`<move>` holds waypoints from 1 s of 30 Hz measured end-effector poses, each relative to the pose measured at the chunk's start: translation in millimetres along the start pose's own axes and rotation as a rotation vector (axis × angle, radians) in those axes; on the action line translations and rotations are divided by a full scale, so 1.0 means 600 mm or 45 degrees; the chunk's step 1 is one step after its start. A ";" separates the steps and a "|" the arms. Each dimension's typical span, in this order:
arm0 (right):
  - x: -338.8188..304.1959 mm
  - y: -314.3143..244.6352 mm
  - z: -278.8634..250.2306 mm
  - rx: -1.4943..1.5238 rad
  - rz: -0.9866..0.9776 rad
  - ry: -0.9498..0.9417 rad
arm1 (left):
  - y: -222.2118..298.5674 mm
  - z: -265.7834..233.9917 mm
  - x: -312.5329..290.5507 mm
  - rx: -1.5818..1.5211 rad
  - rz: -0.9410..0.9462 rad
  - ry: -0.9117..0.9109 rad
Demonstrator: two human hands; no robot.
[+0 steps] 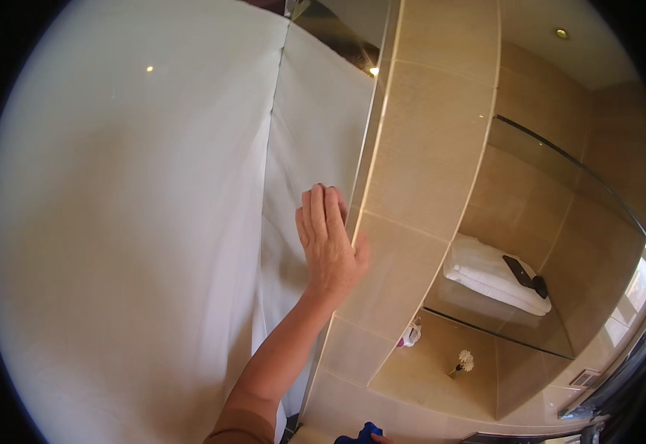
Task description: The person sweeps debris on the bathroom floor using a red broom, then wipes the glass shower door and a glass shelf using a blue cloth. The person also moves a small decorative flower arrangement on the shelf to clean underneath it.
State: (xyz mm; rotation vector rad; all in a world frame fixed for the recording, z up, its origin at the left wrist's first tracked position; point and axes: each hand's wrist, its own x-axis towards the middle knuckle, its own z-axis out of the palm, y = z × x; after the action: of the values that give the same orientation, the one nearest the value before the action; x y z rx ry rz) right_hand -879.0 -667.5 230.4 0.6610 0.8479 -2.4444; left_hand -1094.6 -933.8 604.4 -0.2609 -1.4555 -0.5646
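Observation:
My left hand (330, 244) is raised with its back toward me. Its fingers are extended close together against a glossy, white-looking panel (130, 222), right beside the narrow upright trim at the panel's edge. The thumb lies over on the side of the beige tiled wall (426, 140). Nothing shows in this hand. At the bottom edge of the head view, a blue object (363, 434) pokes in, too cut off to name. A sliver of my right hand (383, 439) presses against it; the rest is out of the picture.
To the right, a tiled alcove has glass shelves (570, 159). Folded white towels (485, 275) lie on the lower shelf, with a dark flat object (519, 271) on top. Beneath stand a white flower (465, 361) and a small white item (411, 333).

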 end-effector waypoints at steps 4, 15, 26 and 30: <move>0.039 0.009 -0.052 0.016 -0.047 -0.071 | 0.013 0.008 0.001 0.173 -0.121 -0.135; 0.048 0.007 -0.047 0.047 -0.091 -0.095 | 0.015 0.001 -0.002 0.201 -0.122 -0.222; 0.048 0.013 -0.036 0.040 -0.133 -0.099 | 0.009 -0.002 -0.004 0.184 -0.112 -0.207; 0.048 0.023 -0.035 0.059 -0.146 -0.101 | 0.008 0.000 -0.007 0.170 -0.109 -0.188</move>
State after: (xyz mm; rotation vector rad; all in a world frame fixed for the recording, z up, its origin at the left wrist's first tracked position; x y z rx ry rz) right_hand -887.6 -671.0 193.2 0.5417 0.8206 -2.5816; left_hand -1092.0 -928.8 601.4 -0.1380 -1.6466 -0.5232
